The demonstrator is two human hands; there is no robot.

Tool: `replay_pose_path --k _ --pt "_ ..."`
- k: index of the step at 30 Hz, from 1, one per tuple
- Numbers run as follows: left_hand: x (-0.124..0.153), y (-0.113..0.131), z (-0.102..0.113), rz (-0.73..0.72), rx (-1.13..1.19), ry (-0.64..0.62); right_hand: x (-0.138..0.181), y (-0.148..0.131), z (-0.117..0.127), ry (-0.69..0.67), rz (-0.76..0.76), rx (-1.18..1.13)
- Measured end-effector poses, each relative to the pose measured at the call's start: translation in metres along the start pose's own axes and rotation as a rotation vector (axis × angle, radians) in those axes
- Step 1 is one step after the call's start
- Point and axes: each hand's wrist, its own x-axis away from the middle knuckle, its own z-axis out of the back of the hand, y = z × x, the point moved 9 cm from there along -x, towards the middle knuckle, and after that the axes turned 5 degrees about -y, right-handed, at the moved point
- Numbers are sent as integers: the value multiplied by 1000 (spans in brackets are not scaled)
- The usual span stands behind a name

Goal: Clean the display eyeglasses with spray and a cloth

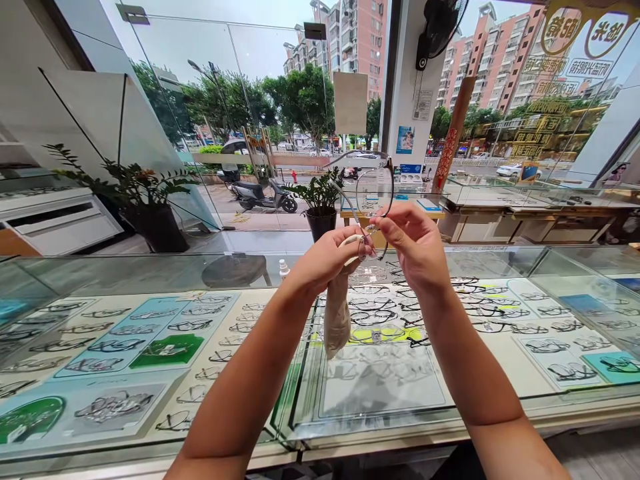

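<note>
A pair of eyeglasses with a thin dark rim is held up on edge between my two hands, above the glass counter. My right hand pinches the frame near its bridge with thumb and fingertips. Around the lower lens, my left hand is closed with a pale cleaning cloth in its grip. The cloth hangs down below the left fingers. One lens stands upright above the right fingertips, and the temples reach to the left. My left fingers partly cover the lower lens.
Below the hands, a glass display counter holds rows of eyeglasses, several on coloured trays. A small white spray bottle and a dark stool show behind it. Potted plants stand by the window, with further display cases at right.
</note>
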Motion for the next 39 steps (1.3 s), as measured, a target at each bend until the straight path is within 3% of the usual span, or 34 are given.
replay_pose_path --k 17,25,30,35,39 --pt "0 -5 0 54 3 6 1 1 0 46 -52 -10" --pt "2 -11 0 127 199 155 6 2 15 272 44 20" --pt "4 -12 -5 173 219 181 7 2 13 270 51 -38" --pt "0 -9 -2 101 121 152 7 0 15 275 25 -51" --pt "5 11 19 -33 -90 188 7 -2 27 331 -40 -94"
